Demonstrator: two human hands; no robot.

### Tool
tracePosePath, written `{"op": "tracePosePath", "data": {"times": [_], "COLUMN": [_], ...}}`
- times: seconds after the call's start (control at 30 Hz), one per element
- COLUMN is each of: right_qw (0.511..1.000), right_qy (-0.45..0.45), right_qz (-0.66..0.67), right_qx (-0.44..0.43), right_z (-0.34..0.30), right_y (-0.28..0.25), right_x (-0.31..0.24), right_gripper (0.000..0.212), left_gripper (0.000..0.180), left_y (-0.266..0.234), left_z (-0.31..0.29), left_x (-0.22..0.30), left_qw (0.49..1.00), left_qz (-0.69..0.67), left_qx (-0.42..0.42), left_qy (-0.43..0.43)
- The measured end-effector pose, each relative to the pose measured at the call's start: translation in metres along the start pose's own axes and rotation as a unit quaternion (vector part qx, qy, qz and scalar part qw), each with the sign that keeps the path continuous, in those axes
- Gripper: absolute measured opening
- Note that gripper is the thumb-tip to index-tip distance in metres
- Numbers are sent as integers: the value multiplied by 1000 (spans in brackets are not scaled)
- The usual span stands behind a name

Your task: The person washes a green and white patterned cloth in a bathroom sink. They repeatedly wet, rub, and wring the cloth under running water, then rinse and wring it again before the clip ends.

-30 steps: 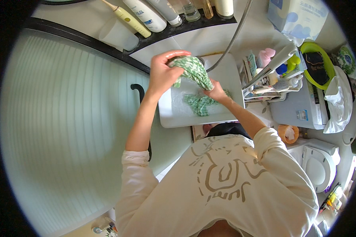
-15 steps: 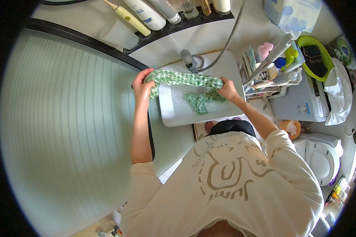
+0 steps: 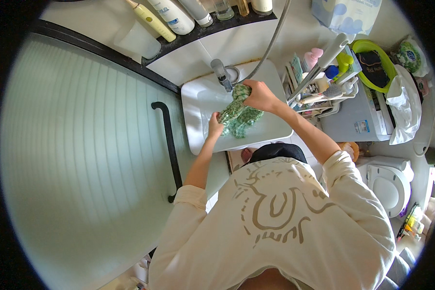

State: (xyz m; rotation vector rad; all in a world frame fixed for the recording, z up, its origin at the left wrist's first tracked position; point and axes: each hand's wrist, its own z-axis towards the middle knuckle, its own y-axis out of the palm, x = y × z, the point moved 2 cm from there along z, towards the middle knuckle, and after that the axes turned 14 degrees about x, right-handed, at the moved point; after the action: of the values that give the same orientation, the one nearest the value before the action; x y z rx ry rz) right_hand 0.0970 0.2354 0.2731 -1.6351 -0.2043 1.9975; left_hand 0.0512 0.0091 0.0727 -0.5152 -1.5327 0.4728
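A wet-looking green-and-white patterned cloth (image 3: 234, 110) is bunched up over the white washbasin (image 3: 196, 137). My right hand (image 3: 261, 95) is closed around its upper part, just below the grey faucet (image 3: 221, 75). Lower and to the left, my left hand (image 3: 215, 126) grips the other end of the bunch. Loose folds of the cloth hang between and beside the hands into the basin. The fingertips of both hands are partly hidden by the fabric.
A frosted glass panel with a black handle (image 3: 166, 145) stands at the left. Bottles and a yellow electric toothbrush (image 3: 154, 21) line the black shelf (image 3: 212, 30) behind the basin. To the right are a crowded storage rack (image 3: 324, 104), a lime-green basin (image 3: 358, 46) and a toilet (image 3: 386, 191).
My hands have come closer together, the left one moving right and down, the right one left and up. The cloth, stretched wide before, is now gathered into a bunch over the basin.
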Motion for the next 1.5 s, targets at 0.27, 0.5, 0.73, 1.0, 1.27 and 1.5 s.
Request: {"op": "tracePosePath", "data": {"times": [0.27,0.5,0.73,1.0,1.27,1.5], "right_qw": [983,991,980,993,974,982], "right_qy": [-85,-52,-63,18,30,-2], "right_qz": [-71,-54,139,107,215,188], "right_qx": [-149,-109,125,49,68,36], "right_z": [-3,-5,-30,-20,13,23], "right_y": [19,22,43,56,20,16], "right_x": [-16,4,27,52,-17,-75], "right_gripper": [36,36,40,30,27,28], "left_gripper": [87,30,30,24,28,55], "left_y": [-24,-46,-62,-80,-89,-84], "left_z": [-30,-28,-24,-21,-14,-13], "left_x": [136,174,193,204,183,179], "left_qw": [939,973,968,964,968,945], "left_qz": [-286,-130,-82,-212,-226,-309], "left_qx": [-108,-65,14,0,-15,-93], "left_qy": [155,180,238,163,104,56]}}
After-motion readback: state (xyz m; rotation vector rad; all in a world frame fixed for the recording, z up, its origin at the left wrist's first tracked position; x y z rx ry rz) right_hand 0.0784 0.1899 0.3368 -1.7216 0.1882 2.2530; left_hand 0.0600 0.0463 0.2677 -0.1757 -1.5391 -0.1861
